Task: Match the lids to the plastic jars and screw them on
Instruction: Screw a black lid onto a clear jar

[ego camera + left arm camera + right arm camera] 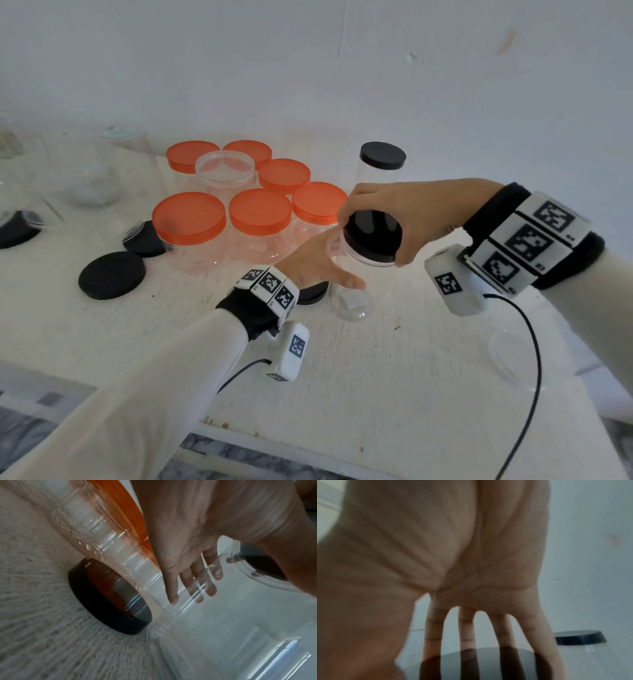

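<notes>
A clear plastic jar (pixel 352 301) stands on the white table (pixel 342 377) in the middle of the head view. My left hand (pixel 337 265) wraps round its body from the left, thumb in front; its fingers (pixel 193 582) show through the clear jar (pixel 231 622) wall in the left wrist view. A black lid (pixel 380 245) sits on the jar's mouth. My right hand (pixel 371 228) grips that lid from above, fingers spread round its rim. The right wrist view shows my fingers (pixel 467 628) reaching down onto the black lid (pixel 488 666).
Several orange-lidded jars (pixel 260 212) and a clear-lidded one (pixel 226 168) cluster behind. A tall black-lidded jar (pixel 383 156) stands at the back. Loose black lids (pixel 111 274) lie left, one (pixel 106 601) beside my left hand. Open clear jars (pixel 85 171) stand far left, another (pixel 510 356) right.
</notes>
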`<action>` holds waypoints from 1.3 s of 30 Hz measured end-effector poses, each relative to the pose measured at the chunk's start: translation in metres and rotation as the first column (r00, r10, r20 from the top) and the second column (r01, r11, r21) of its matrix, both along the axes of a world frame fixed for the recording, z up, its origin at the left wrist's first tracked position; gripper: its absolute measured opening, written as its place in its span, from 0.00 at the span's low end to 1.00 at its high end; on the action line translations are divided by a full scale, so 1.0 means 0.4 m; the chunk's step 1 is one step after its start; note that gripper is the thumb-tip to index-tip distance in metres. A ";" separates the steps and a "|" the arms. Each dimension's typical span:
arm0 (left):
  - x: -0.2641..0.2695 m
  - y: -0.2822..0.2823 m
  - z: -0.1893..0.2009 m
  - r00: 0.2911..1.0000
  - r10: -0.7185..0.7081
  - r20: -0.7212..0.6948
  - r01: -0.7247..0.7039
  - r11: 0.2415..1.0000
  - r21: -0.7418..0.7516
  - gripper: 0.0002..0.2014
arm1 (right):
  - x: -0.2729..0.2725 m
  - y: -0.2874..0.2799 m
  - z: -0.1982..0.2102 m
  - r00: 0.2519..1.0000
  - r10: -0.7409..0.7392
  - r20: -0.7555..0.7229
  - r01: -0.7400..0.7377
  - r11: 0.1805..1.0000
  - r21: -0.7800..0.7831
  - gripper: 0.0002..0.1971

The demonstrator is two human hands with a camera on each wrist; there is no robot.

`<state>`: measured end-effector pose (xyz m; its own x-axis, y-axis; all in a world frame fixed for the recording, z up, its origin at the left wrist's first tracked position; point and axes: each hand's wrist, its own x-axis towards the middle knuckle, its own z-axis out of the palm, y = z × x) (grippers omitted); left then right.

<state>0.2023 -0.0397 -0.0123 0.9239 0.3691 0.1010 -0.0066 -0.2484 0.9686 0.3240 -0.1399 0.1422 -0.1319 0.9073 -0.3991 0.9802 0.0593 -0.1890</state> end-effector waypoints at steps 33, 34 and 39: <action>-0.007 0.003 0.017 0.994 -0.087 -0.061 0.087 0.996 -0.008 0.46 | 0.009 -0.011 -0.009 0.996 0.070 -0.052 -0.069 0.997 0.019 0.40; -0.007 0.003 0.019 0.994 -0.090 -0.065 0.089 0.996 -0.009 0.45 | 0.009 -0.013 -0.009 0.996 0.069 -0.055 -0.068 0.997 0.020 0.40; -0.010 -0.002 0.026 0.994 -0.097 -0.057 0.096 0.995 -0.008 0.44 | 0.009 -0.021 -0.014 0.997 0.059 -0.051 -0.058 0.998 0.035 0.40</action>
